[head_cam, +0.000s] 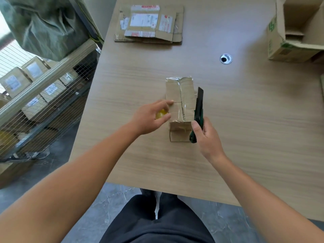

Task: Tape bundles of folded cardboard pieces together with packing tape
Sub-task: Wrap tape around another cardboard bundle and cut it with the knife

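While your left hand (150, 118) curls round a small yellow rounded object (161, 114), probably the tape roll though too little shows to be sure, its forefinger reaches out to touch the left edge of the brown bundle of folded cardboard pieces (175, 95). That bundle lies flat in the middle of the pale wood-grain table (245, 128), its long side running near to far. Shiny clear packing tape (181, 102) is already laid down its length and folded over the far end. Your right hand (206, 137) grips a dark green and black utility knife (199, 106) by the handle, fingers and thumb closed about it. The tip points away from you, just beside the bundle's right edge. Whether the blade is out cannot be told from here.

You look to be at the cutting step: the wrap is on, and the tape wants severing from the roll. The next move calls for your left hand to hold the strip taut. Bring the blade across the tape close to the cardboard and away from your fingers, then press the loose end flat. More flattened cardboard pieces with white and red labels (150, 23) wait at the far side of the table, and an open brown cardboard box with green print (280, 44) stands at the far right.
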The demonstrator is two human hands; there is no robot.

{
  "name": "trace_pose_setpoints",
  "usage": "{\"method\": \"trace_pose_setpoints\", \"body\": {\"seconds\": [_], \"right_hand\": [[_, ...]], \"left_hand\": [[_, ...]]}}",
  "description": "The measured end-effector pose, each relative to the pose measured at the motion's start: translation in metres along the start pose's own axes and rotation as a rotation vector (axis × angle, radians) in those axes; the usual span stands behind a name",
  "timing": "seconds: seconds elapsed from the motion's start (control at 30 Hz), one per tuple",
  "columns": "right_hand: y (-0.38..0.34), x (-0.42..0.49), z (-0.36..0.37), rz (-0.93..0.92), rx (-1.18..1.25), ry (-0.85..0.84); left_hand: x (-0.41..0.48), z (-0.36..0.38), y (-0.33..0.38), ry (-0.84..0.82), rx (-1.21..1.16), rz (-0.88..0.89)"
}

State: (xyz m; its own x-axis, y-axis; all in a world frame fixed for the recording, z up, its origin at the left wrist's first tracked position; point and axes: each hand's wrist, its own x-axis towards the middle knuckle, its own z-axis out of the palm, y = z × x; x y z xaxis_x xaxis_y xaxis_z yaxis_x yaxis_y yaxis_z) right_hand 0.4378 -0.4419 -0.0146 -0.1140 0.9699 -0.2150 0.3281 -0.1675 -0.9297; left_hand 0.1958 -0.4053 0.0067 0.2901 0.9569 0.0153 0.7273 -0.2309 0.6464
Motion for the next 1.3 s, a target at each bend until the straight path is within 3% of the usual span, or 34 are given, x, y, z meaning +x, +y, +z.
{"method": "trace_pose_setpoints", "body": {"seconds": [0.1,0.23,0.4,0.53,0.63,0.77,0.9,0.97,1.17,1.3], "right_hand": [[-0.017,0.010,0.005,-0.199,-0.240,0.080],[-0.024,0.015,0.019,-0.176,-0.347,-0.146],[-0.027,0.014,0.016,-0.110,-0.367,-0.116],[-0.038,0.007,0.028,-0.182,-0.613,-0.043],[-0.048,-0.011,0.051,-0.315,-0.753,0.064],[-0.054,-0.022,0.076,-0.224,-0.827,0.027],[-0.057,-0.038,0.099,-0.443,-0.916,0.170],[-0.059,-0.050,0.120,-0.475,-0.892,0.153],[-0.046,-0.069,0.203,-0.093,-0.797,-0.151],[-0.033,-0.059,0.239,0.065,-0.767,-0.154]], "left_hand": [[0.001,-0.001,0.002,-0.073,-0.001,-0.020],[-0.002,0.004,0.007,-0.044,-0.043,-0.088],[-0.030,-0.017,-0.012,0.374,-0.380,-0.344],[-0.064,-0.039,-0.039,0.263,-0.048,-0.388],[-0.087,-0.046,-0.057,0.141,0.201,-0.306],[-0.107,-0.056,-0.076,0.159,0.361,-0.137],[-0.122,-0.059,-0.102,0.181,0.453,-0.048],[-0.133,-0.059,-0.115,0.213,0.471,-0.022],[-0.168,-0.048,-0.136,0.372,0.492,-0.036],[-0.180,-0.044,-0.127,0.401,0.392,-0.226]]}}
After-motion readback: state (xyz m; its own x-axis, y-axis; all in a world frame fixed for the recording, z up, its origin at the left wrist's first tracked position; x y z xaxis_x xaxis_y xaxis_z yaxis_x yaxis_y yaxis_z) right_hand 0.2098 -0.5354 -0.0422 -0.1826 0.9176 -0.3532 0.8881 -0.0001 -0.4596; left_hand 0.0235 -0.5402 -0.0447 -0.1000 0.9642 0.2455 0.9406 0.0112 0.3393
